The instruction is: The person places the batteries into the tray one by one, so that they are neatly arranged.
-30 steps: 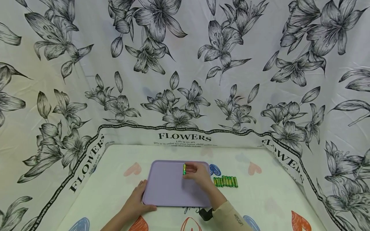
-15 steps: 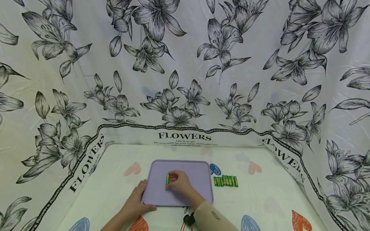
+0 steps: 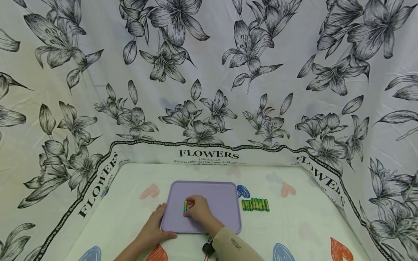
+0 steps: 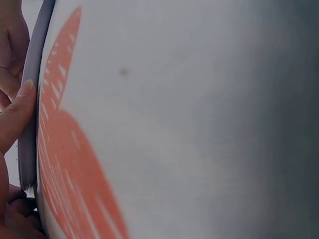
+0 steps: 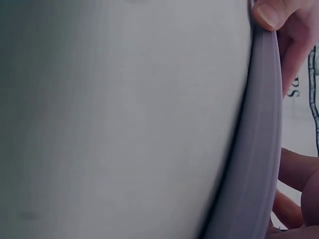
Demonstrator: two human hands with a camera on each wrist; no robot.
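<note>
A purple tray [image 3: 218,190] lies on the table. My left hand [image 3: 153,225] holds its near left corner, fingers along the left side and thumb along the front edge. In the left wrist view the left thumb [image 4: 19,112] lies against the outer wall of the tray. Over the left half of the tray, my right hand [image 3: 198,209] pinches a green and yellow battery [image 3: 185,206], which stands nearly upright, close over the tray's floor. In the right wrist view the tray's wall [image 5: 259,129] hides the battery. Several matching batteries [image 3: 255,204] lie side by side right of the tray.
A white cloth [image 3: 303,217] printed with coloured hearts covers the table. Behind and on both sides hangs a curtain [image 3: 209,119] with black flower drawings. A small black object [image 3: 208,248] sits by the right sleeve, in front of the tray.
My right hand has carried the battery leftward across the tray and lower, toward its floor. My left hand, the tray and the row of batteries have stayed in place.
</note>
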